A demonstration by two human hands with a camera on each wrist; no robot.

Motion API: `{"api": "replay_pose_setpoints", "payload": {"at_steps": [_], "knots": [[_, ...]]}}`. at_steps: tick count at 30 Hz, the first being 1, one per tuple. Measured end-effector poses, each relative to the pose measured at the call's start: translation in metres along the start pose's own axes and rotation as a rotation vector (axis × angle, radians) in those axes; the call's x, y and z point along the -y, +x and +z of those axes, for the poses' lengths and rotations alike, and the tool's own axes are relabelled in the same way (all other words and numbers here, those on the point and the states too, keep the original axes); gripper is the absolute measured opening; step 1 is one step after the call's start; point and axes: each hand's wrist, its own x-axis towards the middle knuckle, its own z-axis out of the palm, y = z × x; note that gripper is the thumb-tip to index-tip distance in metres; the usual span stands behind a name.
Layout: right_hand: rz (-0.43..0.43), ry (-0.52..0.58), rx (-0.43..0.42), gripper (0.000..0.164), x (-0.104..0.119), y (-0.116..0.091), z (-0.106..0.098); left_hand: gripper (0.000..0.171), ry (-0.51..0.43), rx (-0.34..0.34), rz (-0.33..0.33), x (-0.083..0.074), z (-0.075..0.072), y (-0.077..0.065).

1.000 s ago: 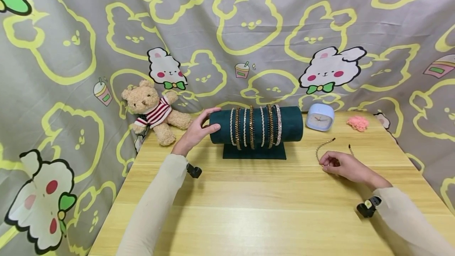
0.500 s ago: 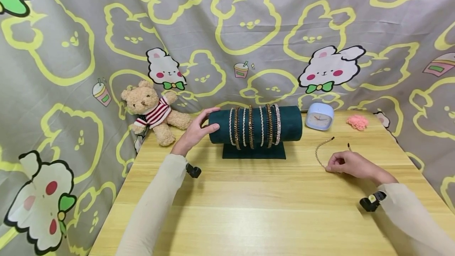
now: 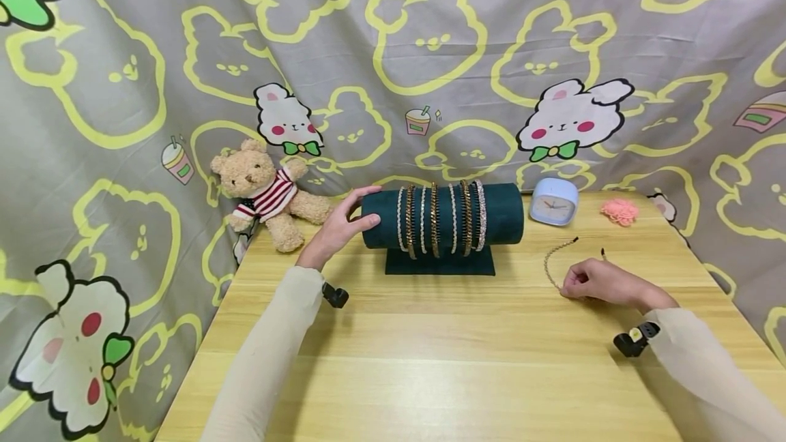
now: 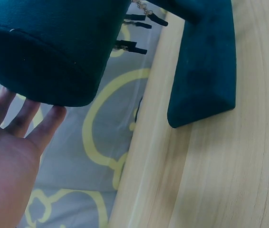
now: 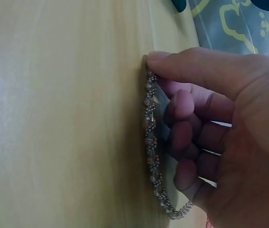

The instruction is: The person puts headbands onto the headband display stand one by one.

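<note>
A dark green velvet headband holder [image 3: 506, 215], a roll on a flat base, stands at the table's back centre. Several beaded and glittery headbands [image 3: 434, 220] circle it. My left hand [image 3: 341, 225] grips the roll's left end, thumb in front and fingers on the far side; in the left wrist view, fingertips touch the roll [image 4: 49, 52] near its rim. On the right, my right hand [image 3: 604, 283] pinches a thin beaded headband [image 3: 548, 268] at its curve. In the right wrist view that headband [image 5: 150, 137] is between thumb and forefinger, other fingers curled; the hand covers part of it.
A teddy bear [image 3: 270, 189] in a striped top sits at the back left. Right of the holder stand a blue clock [image 3: 554, 202] and a pink fluffy bundle [image 3: 620, 211]. A patterned curtain [image 3: 454, 60] hangs behind the wooden table [image 3: 442, 360].
My right hand has slid slightly right along the headband's curve, and its fingers have drawn closer together. The left hand and the holder have stayed in place.
</note>
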Motion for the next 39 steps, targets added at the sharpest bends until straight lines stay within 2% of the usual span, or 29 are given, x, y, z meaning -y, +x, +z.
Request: {"api": "replay_pose_setpoints", "payload": {"at_steps": [8,16,21,26,33,39], "knots": [[-0.078,0.061,0.058,0.014,-0.004,-0.001,-0.002,0.062,0.002,-0.003,0.009,0.001,0.000,0.000],[-0.142,0.082,0.046,0.015,-0.003,-0.003,-0.002,0.065,0.003,0.000,0.005,0.001,0.000,0.000],[-0.182,0.168,0.060,0.017,-0.003,-0.002,-0.003,0.062,0.003,0.001,0.009,0.003,0.000,0.001],[-0.151,0.218,0.056,0.028,-0.003,0.000,-0.004,0.063,0.002,-0.001,0.007,0.002,0.001,0.001],[-0.109,0.300,0.105,0.042,0.003,-0.005,-0.011,0.070,0.007,-0.003,0.011,0.002,0.001,0.001],[-0.084,0.313,0.064,0.049,0.011,-0.012,-0.017,0.068,0.007,-0.003,0.012,0.002,0.000,0.001]]}}
